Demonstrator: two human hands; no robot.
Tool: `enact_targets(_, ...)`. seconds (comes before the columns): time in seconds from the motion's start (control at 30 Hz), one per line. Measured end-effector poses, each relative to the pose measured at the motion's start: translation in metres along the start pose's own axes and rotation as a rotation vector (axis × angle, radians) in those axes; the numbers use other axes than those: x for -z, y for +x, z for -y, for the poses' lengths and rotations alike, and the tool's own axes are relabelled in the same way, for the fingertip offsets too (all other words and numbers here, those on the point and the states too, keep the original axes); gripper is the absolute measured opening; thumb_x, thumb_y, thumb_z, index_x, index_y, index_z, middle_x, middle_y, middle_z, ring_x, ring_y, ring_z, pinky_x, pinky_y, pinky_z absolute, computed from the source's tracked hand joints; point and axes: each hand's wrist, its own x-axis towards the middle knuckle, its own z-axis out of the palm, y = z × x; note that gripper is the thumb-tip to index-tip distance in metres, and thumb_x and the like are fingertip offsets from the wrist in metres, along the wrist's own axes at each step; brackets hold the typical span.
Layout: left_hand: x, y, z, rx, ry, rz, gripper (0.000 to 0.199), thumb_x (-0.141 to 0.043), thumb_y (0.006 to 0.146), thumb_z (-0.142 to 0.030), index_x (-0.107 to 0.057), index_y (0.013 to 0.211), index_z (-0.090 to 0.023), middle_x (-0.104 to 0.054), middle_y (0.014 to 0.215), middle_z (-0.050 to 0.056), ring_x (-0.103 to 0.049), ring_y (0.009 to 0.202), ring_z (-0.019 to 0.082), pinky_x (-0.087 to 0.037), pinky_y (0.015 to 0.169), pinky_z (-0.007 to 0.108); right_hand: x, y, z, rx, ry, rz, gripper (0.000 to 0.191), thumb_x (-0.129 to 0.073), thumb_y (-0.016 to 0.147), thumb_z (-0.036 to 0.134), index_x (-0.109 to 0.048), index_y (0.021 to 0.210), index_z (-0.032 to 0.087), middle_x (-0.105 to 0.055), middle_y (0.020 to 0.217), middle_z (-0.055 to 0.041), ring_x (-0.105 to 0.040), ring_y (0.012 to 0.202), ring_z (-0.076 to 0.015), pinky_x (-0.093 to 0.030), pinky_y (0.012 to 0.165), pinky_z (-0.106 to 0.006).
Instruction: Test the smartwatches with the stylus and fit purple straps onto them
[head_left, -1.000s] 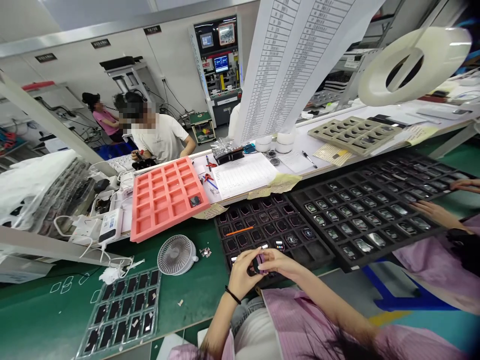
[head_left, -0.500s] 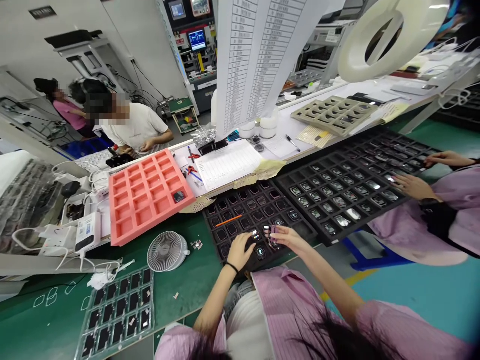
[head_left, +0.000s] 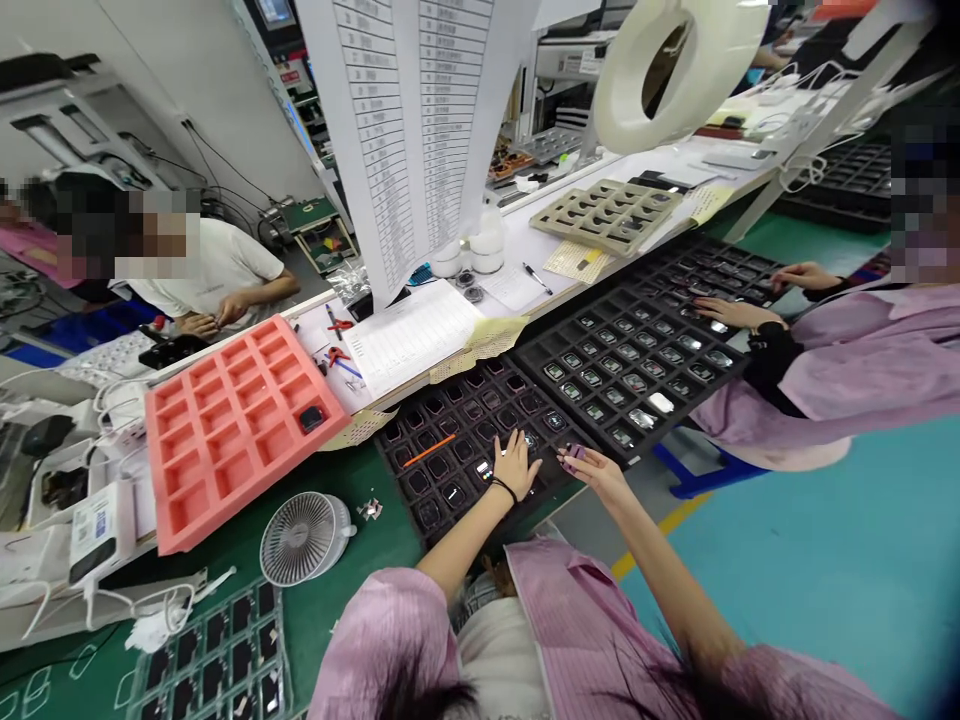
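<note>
My left hand (head_left: 514,468) lies over the near part of a black tray (head_left: 469,437) of watch-like parts, its fingers spread and pointing away from me. Beside it, over the tray's right edge, my right hand (head_left: 596,470) has its fingers pinched round a small purplish piece (head_left: 574,457). An orange stick (head_left: 429,450) rests across the left half of this tray. Lit screens show on a few parts close to my left hand. What lies under my left palm is hidden.
A second black tray (head_left: 622,370) adjoins on the right, where a co-worker's hands (head_left: 731,312) reach in. Left are a pink foam tray (head_left: 240,425), a small fan (head_left: 304,538) and a clear tray (head_left: 214,655). A paper list (head_left: 420,120) and tape roll (head_left: 675,70) hang ahead.
The view has turned right. My left hand has opened and spread over the tray; my right hand has moved away from it to the tray's right edge, still pinching.
</note>
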Motion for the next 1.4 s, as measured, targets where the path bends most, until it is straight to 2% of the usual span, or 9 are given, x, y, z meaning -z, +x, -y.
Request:
enact_targets(0.17,-0.007,-0.013,0.006,-0.171,0.033,-0.042,0.042,-0.032,0.097,-0.038,-0.049,0.126,-0.013,-0.05,0.139,0.013,-0.03,0.14,0.023,-0.023,0.115,0.056,0.008,-0.002,0.001,-0.025,0.018,-0.021,0.04,-0.088,0.051,0.026,-0.071,0.086,0.016,-0.074,0.101,-0.0111,-0.068,0.101,-0.0301,-0.057,0.088,-0.038)
enact_targets(0.33,-0.006,-0.014,0.012,-0.072,0.004,-0.123,0.034,-0.034,0.096,-0.03,-0.051,0.122,-0.016,-0.045,0.144,0.01,-0.032,0.139,0.024,-0.027,0.114,0.054,0.006,0.004,0.003,-0.023,0.024,-0.025,0.041,-0.089,0.05,0.027,-0.071,0.085,0.017,-0.075,0.098,-0.0107,-0.068,0.1,-0.0302,-0.056,0.089,-0.04)
enact_targets(0.43,-0.006,0.0,0.01,-0.044,-0.006,-0.115,0.036,-0.037,0.095,-0.03,-0.048,0.126,-0.016,-0.042,0.146,0.011,-0.034,0.138,0.024,-0.029,0.112,0.055,0.002,0.01,0.005,-0.01,0.022,-0.02,0.042,-0.089,0.049,0.029,-0.071,0.086,0.017,-0.075,0.098,-0.0099,-0.068,0.1,-0.0302,-0.056,0.089,-0.041)
enact_targets(0.57,-0.009,0.031,-0.003,-0.113,-0.027,-0.093,0.037,-0.037,0.095,-0.032,-0.048,0.126,-0.016,-0.042,0.146,0.011,-0.032,0.139,0.023,-0.027,0.113,0.056,0.002,0.015,0.01,0.001,0.028,-0.025,0.044,-0.089,0.046,0.03,-0.071,0.084,0.017,-0.075,0.097,-0.01,-0.068,0.099,-0.0316,-0.056,0.088,-0.042)
enact_targets(0.73,-0.02,0.071,-0.018,-0.139,-0.015,-0.056,0.045,-0.033,0.096,-0.037,-0.045,0.131,-0.012,-0.04,0.146,0.015,-0.029,0.14,0.026,-0.026,0.111,0.06,0.014,0.013,0.015,0.013,0.005,-0.05,0.044,-0.088,0.051,0.033,-0.071,0.089,0.018,-0.075,0.099,-0.0106,-0.066,0.104,-0.0325,-0.056,0.088,-0.041)
enact_targets(0.87,-0.026,0.08,-0.018,-0.178,0.011,-0.052,0.048,-0.033,0.096,-0.039,-0.044,0.132,-0.01,-0.043,0.144,0.018,-0.029,0.14,0.029,-0.022,0.111,0.063,0.026,0.007,0.012,0.014,0.0,-0.087,0.043,-0.087,0.052,0.034,-0.071,0.089,0.019,-0.074,0.102,-0.0106,-0.066,0.104,-0.0329,-0.056,0.088,-0.041)
enact_targets(1.03,-0.019,0.058,-0.006,-0.369,-0.058,-0.065,0.041,-0.036,0.095,-0.034,-0.044,0.131,-0.015,-0.048,0.141,0.012,-0.032,0.139,0.023,-0.021,0.115,0.057,0.032,0.003,0.011,0.007,-0.01,-0.096,0.043,-0.086,0.055,0.036,-0.071,0.091,0.018,-0.073,0.105,-0.0112,-0.066,0.105,-0.0324,-0.055,0.09,-0.043)
enact_targets(1.23,-0.005,0.011,0.024,-0.068,-0.154,-0.155,0.036,-0.036,0.093,-0.021,-0.043,0.128,-0.017,-0.048,0.141,0.01,-0.035,0.137,0.022,-0.029,0.113,0.053,0.028,0.003,0.013,0.006,0.017,-0.084,0.043,-0.087,0.053,0.035,-0.07,0.09,0.019,-0.074,0.102,-0.0097,-0.066,0.105,-0.0307,-0.054,0.091,-0.041)
enact_targets(1.4,0.0,-0.026,0.028,-0.061,-0.123,-0.145,0.031,-0.036,0.094,-0.024,-0.048,0.122,-0.018,-0.049,0.14,0.008,-0.034,0.138,0.022,-0.026,0.115,0.054,0.021,0.001,0.008,0.012,0.009,-0.047,0.042,-0.086,0.054,0.034,-0.07,0.09,0.018,-0.074,0.104,-0.0088,-0.066,0.106,-0.0301,-0.053,0.094,-0.042)
